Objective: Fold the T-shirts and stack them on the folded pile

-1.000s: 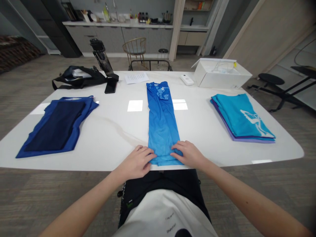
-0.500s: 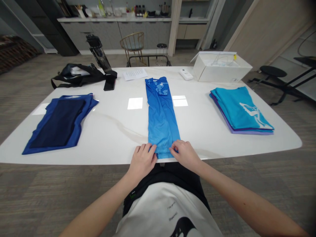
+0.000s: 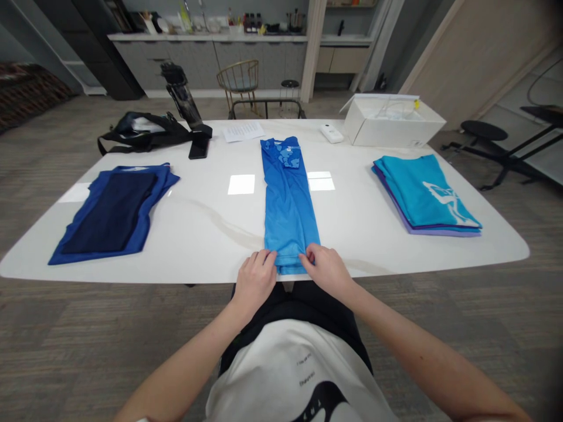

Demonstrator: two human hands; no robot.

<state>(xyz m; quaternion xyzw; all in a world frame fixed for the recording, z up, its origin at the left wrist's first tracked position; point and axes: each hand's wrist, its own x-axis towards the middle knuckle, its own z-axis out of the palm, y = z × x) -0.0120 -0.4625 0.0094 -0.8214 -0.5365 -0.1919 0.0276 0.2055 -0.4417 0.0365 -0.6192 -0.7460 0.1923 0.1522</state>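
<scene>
from my remote view, the left hand lies open and nearly flat, its fingers resting on the near end of the long folded blue jersey shirt. the shirt lies lengthwise at the near edge of the glossy white table. the right hand curls at the shirt's other corner, maybe pinching it; i can't quite tell.

I wear a white T-shirt with a black curved graphic at its six o'clock edge and small dark lettering above that. Dark black clothing shows at my waist. My left hand and right hand are bare, as are my forearms.
</scene>
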